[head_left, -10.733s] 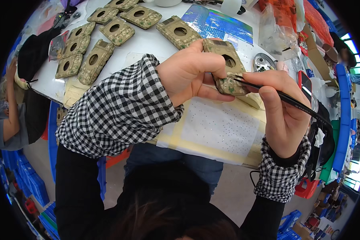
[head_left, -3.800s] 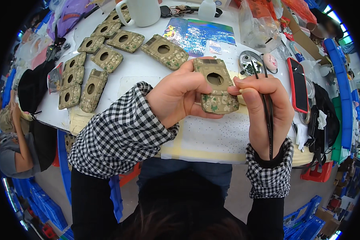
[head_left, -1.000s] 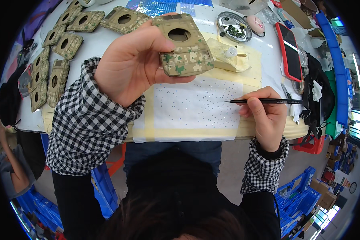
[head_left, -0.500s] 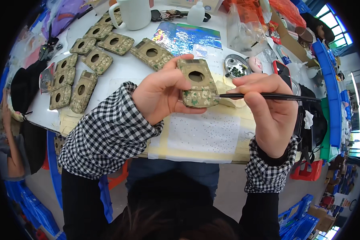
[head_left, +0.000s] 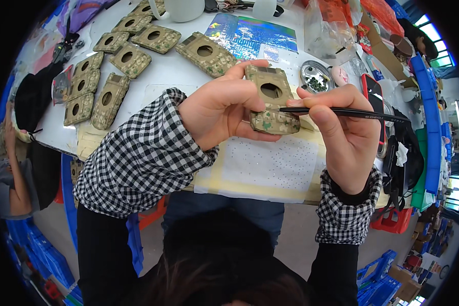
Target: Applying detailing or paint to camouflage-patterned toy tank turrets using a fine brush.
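My left hand (head_left: 222,109) grips a camouflage-painted model tank hull (head_left: 284,123) by its side, with the thumb along its left edge. The hull is tilted toward me and shows a round hole in its top. In my right hand (head_left: 348,137), a slim black tool with a fine pale tip (head_left: 336,110) is pinched between thumb and fingers. Its tip reaches the hull's surface just below the hole, close to my left thumb. Whether the tool is a brush or tweezers cannot be made out.
Several similar hulls (head_left: 130,60) lie at the left and back. A dotted white sheet (head_left: 270,163) is below my hands. Beyond them are a round dish (head_left: 316,76) of small dark green pieces, a shiny blue sheet (head_left: 250,35), a white mug (head_left: 183,9) and a red-edged phone (head_left: 373,92).
The tool's tip has shifted from the hull's right edge to its surface near my left thumb. The hull and left hand sit further right in the view, which itself has shifted slightly.
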`<state>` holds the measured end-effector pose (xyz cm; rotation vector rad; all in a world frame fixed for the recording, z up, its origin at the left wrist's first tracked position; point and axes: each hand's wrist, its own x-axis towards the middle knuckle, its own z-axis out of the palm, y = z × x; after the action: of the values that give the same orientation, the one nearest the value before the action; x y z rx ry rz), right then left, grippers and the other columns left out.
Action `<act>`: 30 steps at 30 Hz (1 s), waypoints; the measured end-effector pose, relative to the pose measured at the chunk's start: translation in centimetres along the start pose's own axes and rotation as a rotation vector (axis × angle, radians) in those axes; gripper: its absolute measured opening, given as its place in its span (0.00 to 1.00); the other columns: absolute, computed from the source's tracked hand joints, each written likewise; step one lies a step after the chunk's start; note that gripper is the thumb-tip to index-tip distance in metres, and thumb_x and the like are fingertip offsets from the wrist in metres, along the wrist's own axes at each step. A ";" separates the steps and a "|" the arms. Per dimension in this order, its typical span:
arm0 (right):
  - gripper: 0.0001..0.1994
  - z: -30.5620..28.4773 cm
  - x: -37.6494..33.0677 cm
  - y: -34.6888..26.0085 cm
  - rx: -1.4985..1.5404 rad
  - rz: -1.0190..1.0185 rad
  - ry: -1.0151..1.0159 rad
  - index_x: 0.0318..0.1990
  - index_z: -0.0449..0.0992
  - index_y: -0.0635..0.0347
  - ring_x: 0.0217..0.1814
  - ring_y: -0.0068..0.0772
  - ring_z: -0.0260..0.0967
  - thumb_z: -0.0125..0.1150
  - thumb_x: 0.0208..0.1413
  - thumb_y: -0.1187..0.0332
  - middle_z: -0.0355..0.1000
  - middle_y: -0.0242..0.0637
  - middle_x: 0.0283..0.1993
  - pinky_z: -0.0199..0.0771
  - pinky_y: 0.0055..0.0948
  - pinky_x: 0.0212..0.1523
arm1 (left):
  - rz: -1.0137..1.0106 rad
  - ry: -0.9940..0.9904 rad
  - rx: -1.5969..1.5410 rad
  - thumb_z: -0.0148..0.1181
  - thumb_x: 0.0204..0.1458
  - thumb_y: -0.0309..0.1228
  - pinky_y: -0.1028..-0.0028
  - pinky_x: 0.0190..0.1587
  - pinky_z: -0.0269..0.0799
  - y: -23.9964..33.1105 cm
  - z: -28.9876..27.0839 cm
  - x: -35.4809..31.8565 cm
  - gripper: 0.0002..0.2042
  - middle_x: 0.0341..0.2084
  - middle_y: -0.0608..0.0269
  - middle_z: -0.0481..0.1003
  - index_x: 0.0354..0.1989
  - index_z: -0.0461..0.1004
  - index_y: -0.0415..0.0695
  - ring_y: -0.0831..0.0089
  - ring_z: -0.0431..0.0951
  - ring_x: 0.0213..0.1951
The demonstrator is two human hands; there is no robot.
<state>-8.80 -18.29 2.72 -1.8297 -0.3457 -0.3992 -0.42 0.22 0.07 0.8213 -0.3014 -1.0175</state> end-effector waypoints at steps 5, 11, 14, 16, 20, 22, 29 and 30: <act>0.04 0.1 -0.1 0.1 -0.001 0.013 0.000 0.34 0.74 0.69 0.31 0.20 0.68 0.60 0.53 0.76 0.71 0.34 0.30 0.66 0.18 0.33 | -0.008 0.002 -0.003 0.47 0.48 0.25 0.62 0.47 0.77 0.0 0.0 0.0 0.33 0.55 0.48 0.62 0.65 0.43 0.44 0.56 0.73 0.50; 0.04 0.0 0.0 0.1 -0.040 -0.023 -0.005 0.34 0.74 0.69 0.30 0.20 0.68 0.60 0.53 0.76 0.71 0.34 0.30 0.66 0.18 0.32 | -0.008 0.009 0.000 0.47 0.48 0.25 0.63 0.47 0.77 0.1 0.2 0.0 0.33 0.55 0.49 0.63 0.65 0.43 0.43 0.58 0.74 0.49; 0.04 0.1 0.0 0.1 -0.035 -0.019 -0.002 0.34 0.74 0.69 0.30 0.20 0.68 0.60 0.53 0.76 0.71 0.34 0.30 0.66 0.18 0.32 | -0.009 0.009 -0.003 0.47 0.48 0.25 0.63 0.47 0.77 0.1 0.1 0.0 0.33 0.55 0.49 0.63 0.65 0.43 0.43 0.58 0.74 0.49; 0.04 0.2 -0.1 0.1 -0.029 -0.012 0.000 0.34 0.74 0.69 0.30 0.20 0.68 0.60 0.53 0.76 0.71 0.34 0.30 0.66 0.18 0.31 | -0.009 0.007 -0.004 0.47 0.48 0.25 0.63 0.47 0.77 0.0 0.1 0.0 0.33 0.55 0.49 0.63 0.65 0.43 0.43 0.57 0.74 0.49; 0.04 0.2 -0.1 0.1 -0.019 -0.011 -0.003 0.34 0.75 0.69 0.30 0.20 0.68 0.60 0.54 0.76 0.71 0.34 0.30 0.66 0.18 0.31 | -0.004 0.005 -0.006 0.46 0.48 0.24 0.62 0.47 0.77 0.0 0.0 0.0 0.33 0.54 0.48 0.63 0.65 0.43 0.43 0.56 0.74 0.49; 0.04 0.2 -0.1 0.1 -0.009 -0.010 -0.001 0.34 0.74 0.69 0.30 0.20 0.68 0.60 0.54 0.76 0.71 0.34 0.30 0.66 0.18 0.31 | -0.003 0.007 -0.009 0.46 0.48 0.24 0.62 0.47 0.77 0.0 0.0 0.0 0.33 0.54 0.47 0.63 0.65 0.43 0.43 0.56 0.74 0.49; 0.04 0.2 -0.2 0.1 -0.015 0.004 0.007 0.35 0.75 0.68 0.30 0.20 0.68 0.60 0.54 0.76 0.71 0.34 0.30 0.66 0.18 0.32 | -0.003 0.014 -0.010 0.47 0.48 0.25 0.61 0.47 0.77 0.1 0.2 0.0 0.33 0.54 0.47 0.63 0.65 0.43 0.43 0.56 0.74 0.49; 0.04 0.2 -0.2 0.1 -0.016 0.003 0.007 0.35 0.75 0.68 0.30 0.20 0.68 0.60 0.54 0.76 0.71 0.34 0.30 0.66 0.18 0.32 | -0.002 0.016 -0.011 0.47 0.48 0.25 0.61 0.47 0.77 0.1 0.2 -0.1 0.33 0.54 0.47 0.63 0.65 0.43 0.43 0.55 0.74 0.49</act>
<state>-8.88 -18.13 2.51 -1.8442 -0.3351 -0.4072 -0.53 0.19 0.25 0.8192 -0.2809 -1.0132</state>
